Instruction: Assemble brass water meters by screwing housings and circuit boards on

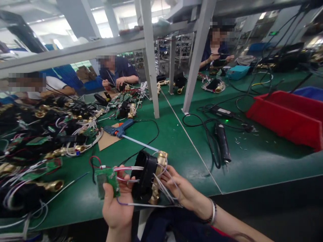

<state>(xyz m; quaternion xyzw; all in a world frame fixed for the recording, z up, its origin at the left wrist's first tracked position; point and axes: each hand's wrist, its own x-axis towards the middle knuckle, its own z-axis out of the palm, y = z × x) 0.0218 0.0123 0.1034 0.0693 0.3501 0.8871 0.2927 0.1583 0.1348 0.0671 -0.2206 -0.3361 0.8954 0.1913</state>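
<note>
My left hand [117, 201] is closed around a green circuit board [107, 183], its thumb on the board's near face. Red and white wires run from the board into a black plastic housing [143, 174], which stands on its side at the table's front edge. A brass pipe fitting [160, 164] is joined to the housing's right side. Against that fitting and a bundle of white wires [164, 188] rests my right hand [180, 190], its fingers curled round the fitting's far side. Some of its fingertips are hidden.
A blue glue gun [121, 129] lies on cardboard [107, 143]. Piled wired housings [68, 141] fill the left. An electric screwdriver [222, 144], its cable and a red bin [287, 117] are at right. Metal posts [151, 67] rise mid-table. Several co-workers sit across.
</note>
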